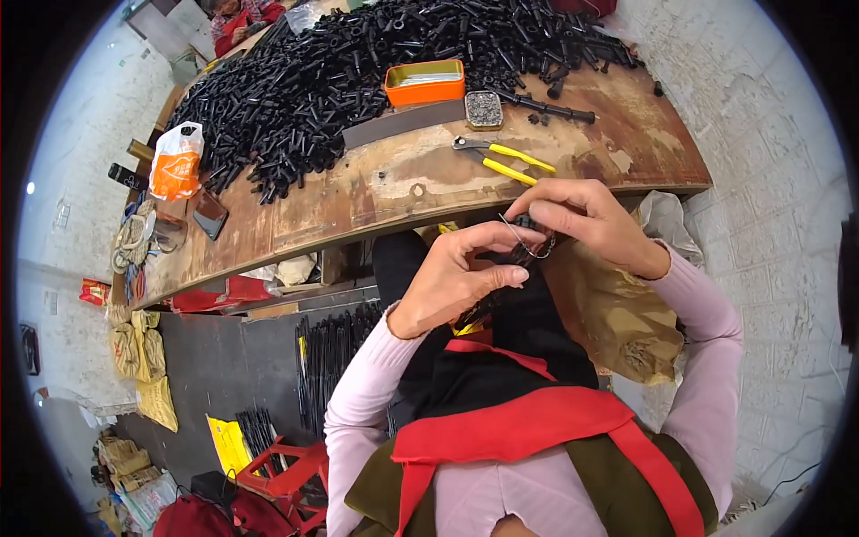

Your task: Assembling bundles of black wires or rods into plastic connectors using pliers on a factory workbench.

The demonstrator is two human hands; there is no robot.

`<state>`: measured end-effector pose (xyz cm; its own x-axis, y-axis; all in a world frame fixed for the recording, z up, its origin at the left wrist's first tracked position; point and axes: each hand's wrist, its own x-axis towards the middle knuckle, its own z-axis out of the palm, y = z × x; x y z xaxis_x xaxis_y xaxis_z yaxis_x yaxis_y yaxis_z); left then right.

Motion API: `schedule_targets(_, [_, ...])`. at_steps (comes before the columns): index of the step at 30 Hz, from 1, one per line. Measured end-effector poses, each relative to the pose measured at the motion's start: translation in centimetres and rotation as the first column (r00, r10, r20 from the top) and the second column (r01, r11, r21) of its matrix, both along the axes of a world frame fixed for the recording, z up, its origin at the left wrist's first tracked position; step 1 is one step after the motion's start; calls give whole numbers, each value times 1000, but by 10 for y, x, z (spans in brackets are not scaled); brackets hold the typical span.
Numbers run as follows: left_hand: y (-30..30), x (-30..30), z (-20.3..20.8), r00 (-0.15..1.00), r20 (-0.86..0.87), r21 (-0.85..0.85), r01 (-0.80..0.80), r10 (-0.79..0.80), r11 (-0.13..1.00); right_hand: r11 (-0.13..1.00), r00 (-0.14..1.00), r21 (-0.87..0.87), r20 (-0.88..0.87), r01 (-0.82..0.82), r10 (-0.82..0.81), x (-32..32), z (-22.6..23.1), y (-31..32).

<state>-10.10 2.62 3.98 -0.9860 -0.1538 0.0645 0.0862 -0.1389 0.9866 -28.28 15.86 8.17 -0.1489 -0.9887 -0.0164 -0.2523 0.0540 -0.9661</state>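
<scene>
My hands meet in front of my lap, just off the table's near edge. A thin silvery wire [513,232] runs between the fingertips and curves at its lower end. My right hand [598,224] is closed, with thumb and forefinger pinched at the wire's upper part. Reaching in from the left, my left hand [461,273] has its fingers bent around something dark, largely hidden. Near the right hand, pliers [519,158] with yellow handles and a dark head lie on the wooden table [394,192].
Black tubular parts [322,98] are heaped across the back. Before them are an orange tin [425,93] of thin rods, a clear box [484,110] of small metal bits and a grey strip [403,123]. A bag [176,166] and phone [210,215] lie left. Another person [234,27] sits far left.
</scene>
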Motion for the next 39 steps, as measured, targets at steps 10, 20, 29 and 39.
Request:
schedule_targets(10, [8, 18, 6, 997, -4, 158, -76, 77, 985, 992, 998, -123, 60, 16, -8, 17, 11, 11])
schedule_targets(20, [10, 16, 5, 995, 23, 185, -102, 100, 977, 992, 996, -120, 81, 46, -36, 16, 9, 12])
schedule_targets(29, [8, 11, -2, 995, 14, 160, -99, 98, 982, 995, 995, -96, 98, 15, -6, 13, 14, 12])
schedule_targets(39, [11, 12, 3, 990, 38, 131, -139, 135, 982, 995, 999, -97, 45, 13, -9, 9, 11, 11])
